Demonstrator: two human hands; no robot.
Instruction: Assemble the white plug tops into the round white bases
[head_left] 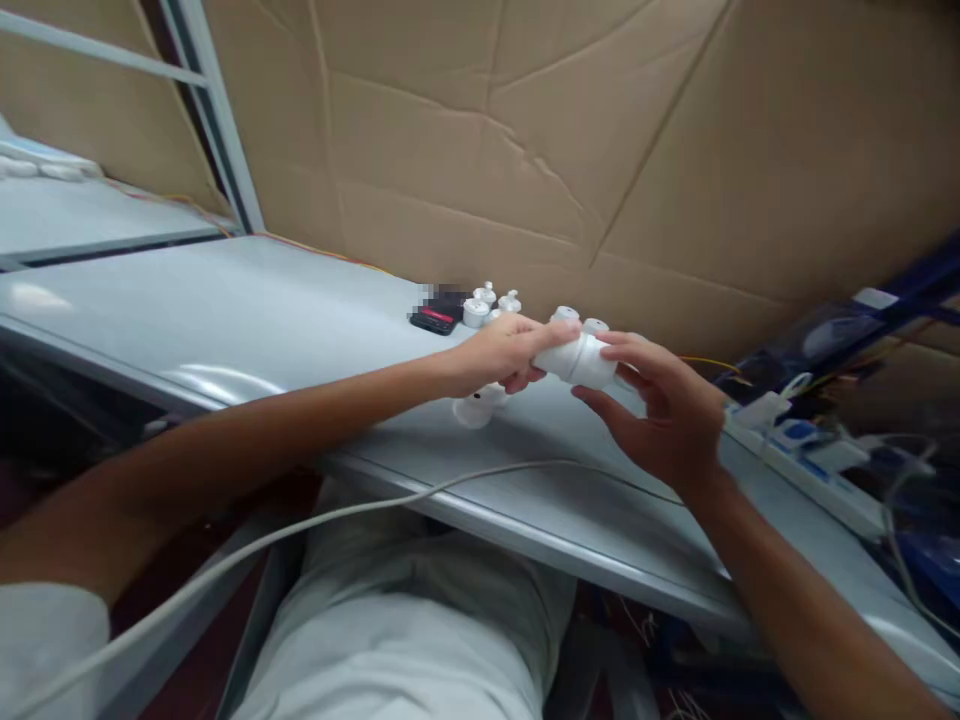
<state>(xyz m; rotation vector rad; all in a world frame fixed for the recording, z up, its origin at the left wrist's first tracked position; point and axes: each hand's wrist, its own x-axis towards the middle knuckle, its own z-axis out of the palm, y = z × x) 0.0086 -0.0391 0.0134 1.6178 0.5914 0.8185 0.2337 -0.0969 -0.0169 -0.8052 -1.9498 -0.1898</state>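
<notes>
A rounded white plastic device (576,360), bulb-like in outline with a seam around it, is held tilted just above the table between both hands. My left hand (514,350) grips its left end, fingers wrapped around it and thumb along the top. At the other end, my right hand (660,405) has its curved fingertips on the upper side and its thumb at the lower edge. Below my left wrist lies another white rounded part (474,410) with a small dark hole. Small white knobbed parts (484,295) stand behind my left hand, and a white round piece (566,313) behind the held device.
A black object with a red strip (436,318) lies toward the back. Cardboard (465,150) walls the rear. A power strip (810,475) with plugs and cords sits on the right. One white cable (420,495) crosses the front table edge (517,540).
</notes>
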